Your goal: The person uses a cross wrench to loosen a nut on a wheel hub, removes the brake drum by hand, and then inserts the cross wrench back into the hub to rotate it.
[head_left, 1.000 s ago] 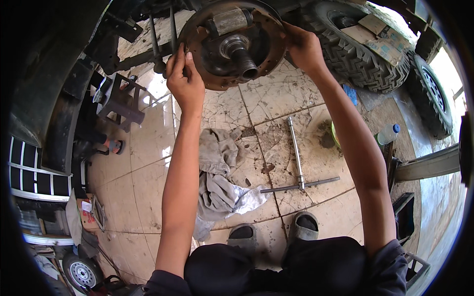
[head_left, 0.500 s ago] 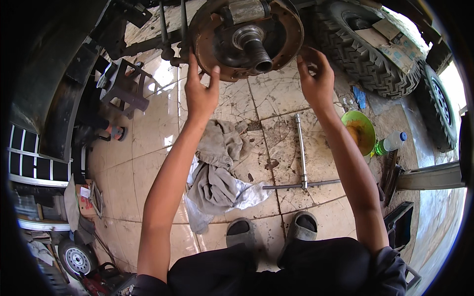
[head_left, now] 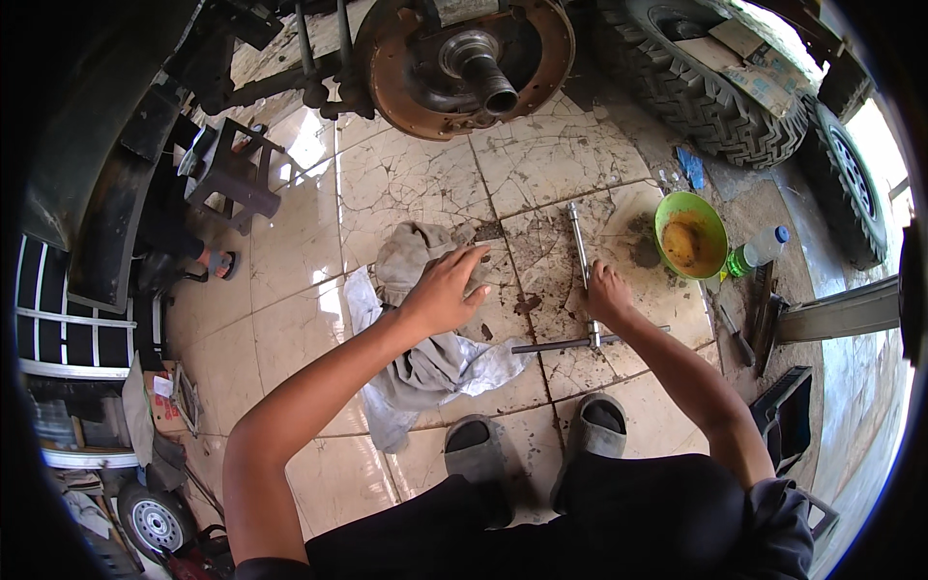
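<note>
My right hand [head_left: 609, 296] is down at a long silver T-handle socket wrench [head_left: 578, 237] on the tiled floor. Its fingers curl round the middle of the wrench's shaft, hiding that part. The dark crossbar [head_left: 551, 345] lies crosswise at the near end. Over a crumpled grey-brown cloth [head_left: 425, 367], my left hand [head_left: 448, 292] hovers with its fingers apart, holding nothing. Beyond both hands, at the top, is a rusty round brake backing plate [head_left: 406, 101] with a greasy hollow axle spindle [head_left: 488, 82] pointing toward me.
To the right stand a green bowl [head_left: 710, 217] with brownish residue and a bottle [head_left: 768, 246] with a blue cap. Large tyres [head_left: 744, 135] stand at the far right. A dark stool [head_left: 237, 184] and another person's foot [head_left: 220, 264] are at the left. A black case [head_left: 781, 416] lies near right.
Both hands have come down and back from beside the brake backing plate. My right hand has reached the wrench, which stays on the floor; my left is now over the cloth.
</note>
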Available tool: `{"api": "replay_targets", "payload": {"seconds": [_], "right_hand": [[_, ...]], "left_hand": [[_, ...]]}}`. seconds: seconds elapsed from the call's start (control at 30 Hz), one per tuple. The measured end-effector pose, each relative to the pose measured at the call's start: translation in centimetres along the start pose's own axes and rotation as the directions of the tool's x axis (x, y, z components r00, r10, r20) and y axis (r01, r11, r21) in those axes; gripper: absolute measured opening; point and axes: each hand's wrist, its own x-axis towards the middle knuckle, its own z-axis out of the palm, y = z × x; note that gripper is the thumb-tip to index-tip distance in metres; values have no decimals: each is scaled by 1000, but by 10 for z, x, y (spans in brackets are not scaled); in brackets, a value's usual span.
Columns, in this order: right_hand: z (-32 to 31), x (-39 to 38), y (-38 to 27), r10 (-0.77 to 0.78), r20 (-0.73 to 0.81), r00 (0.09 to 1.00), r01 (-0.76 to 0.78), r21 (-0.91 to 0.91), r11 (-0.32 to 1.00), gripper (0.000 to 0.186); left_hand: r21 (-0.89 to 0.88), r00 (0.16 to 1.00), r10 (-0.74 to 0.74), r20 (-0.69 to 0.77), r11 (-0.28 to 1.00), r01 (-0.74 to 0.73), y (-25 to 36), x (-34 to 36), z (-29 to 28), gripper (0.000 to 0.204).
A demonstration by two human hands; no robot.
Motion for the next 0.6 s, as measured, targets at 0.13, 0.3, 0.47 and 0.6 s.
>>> {"api": "replay_targets", "payload": {"seconds": [0.13, 0.3, 0.47, 0.6], "right_hand": [[1, -7, -17, 120, 200, 972, -172, 264, 949, 43], [26, -6, 5, 176, -48, 983, -154, 299, 942, 38], [11, -21, -15, 176, 236, 956, -228, 216, 950, 49], [38, -40, -5, 170, -80, 982, -155, 161, 975, 48]], "left_hand": [[85, 997, 75, 20, 993, -77, -16, -5, 16, 47], [-91, 993, 21, 113, 996, -11, -17, 18, 44, 32], [-109, 984, 87, 158, 991, -70, -20, 4, 71, 31], [-84, 964, 156, 214, 986, -141, -11, 11, 89, 31]]}}
